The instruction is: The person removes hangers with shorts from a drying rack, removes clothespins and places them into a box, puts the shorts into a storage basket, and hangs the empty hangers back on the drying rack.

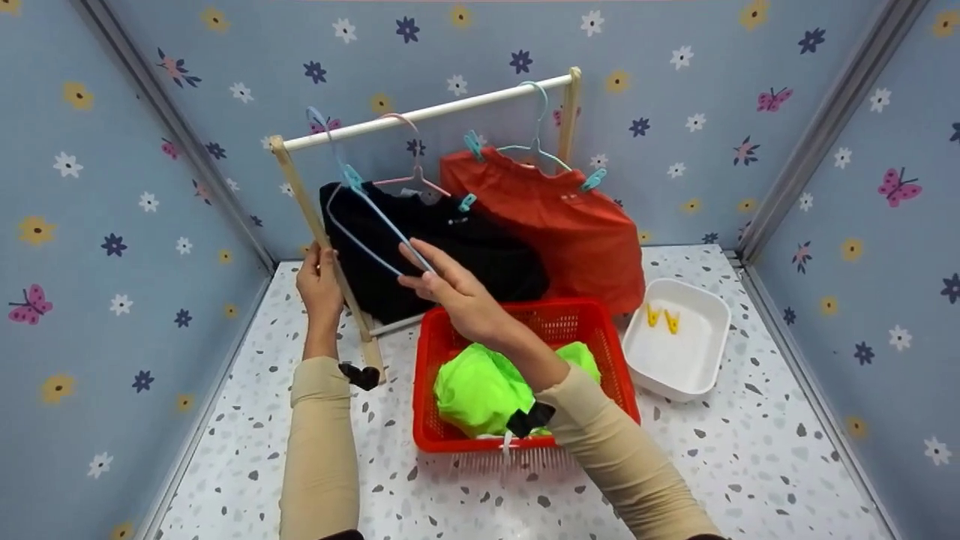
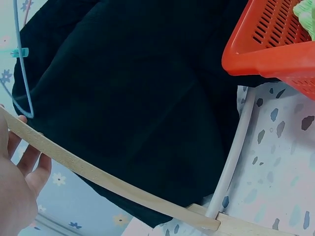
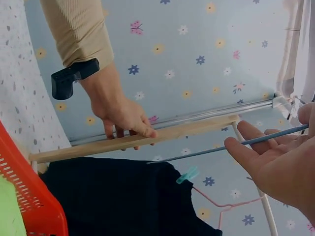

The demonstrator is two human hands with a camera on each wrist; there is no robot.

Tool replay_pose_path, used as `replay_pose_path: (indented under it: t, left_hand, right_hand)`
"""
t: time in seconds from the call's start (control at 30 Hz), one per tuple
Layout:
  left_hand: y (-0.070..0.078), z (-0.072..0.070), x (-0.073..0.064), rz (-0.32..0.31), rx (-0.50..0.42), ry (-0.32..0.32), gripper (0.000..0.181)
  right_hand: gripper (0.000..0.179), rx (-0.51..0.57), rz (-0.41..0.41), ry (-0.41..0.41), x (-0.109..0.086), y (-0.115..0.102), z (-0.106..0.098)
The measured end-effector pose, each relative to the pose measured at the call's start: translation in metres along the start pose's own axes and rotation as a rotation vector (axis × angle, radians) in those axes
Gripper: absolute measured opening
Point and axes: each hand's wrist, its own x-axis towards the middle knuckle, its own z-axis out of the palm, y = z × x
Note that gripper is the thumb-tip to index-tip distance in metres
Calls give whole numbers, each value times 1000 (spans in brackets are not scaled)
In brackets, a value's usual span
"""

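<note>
- Blue hanger (image 1: 384, 217): located left of centre in the head view. It slants from its hook, near the left end of the white rod (image 1: 465, 103), down to the right hand (image 1: 461, 292). Contact between hook and rod cannot be determined.
- Right hand: positioned near the centre of the frame, in front of the black garment (image 1: 495, 259). Grip is engaged; thumb and fingers hold the lower end of the blue hanger.
- Left hand: (image 1: 319, 285) positioned left of centre. Grip is engaged; fingers curl around the left post of the wooden rack (image 1: 300, 187).
- Wooden rack: carries the white rod across the upper middle, rising toward the right.
- Black garment: hangs on the pink hanger (image 1: 418, 171), behind the blue hanger. A teal clip (image 1: 466, 202) sits at the right end of the pink hanger.
- Orange garment: (image 1: 562, 217) right of centre, suspended from the teal hanger (image 1: 536, 141), with one clip at each upper corner.
- Red basket: (image 1: 450, 445) lower centre, below the right forearm. It contains green cloth (image 1: 480, 386).
- White tray: (image 1: 675, 360) right side of the frame, just beside the red basket. Two yellow clips (image 1: 673, 322) lie inside.
</note>
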Motion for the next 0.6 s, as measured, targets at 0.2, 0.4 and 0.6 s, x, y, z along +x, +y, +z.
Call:
replay_pose_path:
  t: [0.2, 0.4, 0.6]
  left_hand:
    - [1, -5, 0, 0, 43, 5, 46]
    - [7, -9, -5, -20, 23, 1, 47]
    - [8, -2, -6, -32, 3, -12, 48]
  right_hand:
    - [48, 2, 39, 9, 10, 12, 6]
    - [47, -11, 75, 0, 14, 15, 14]
    - [47, -9, 75, 15, 17, 31, 14]
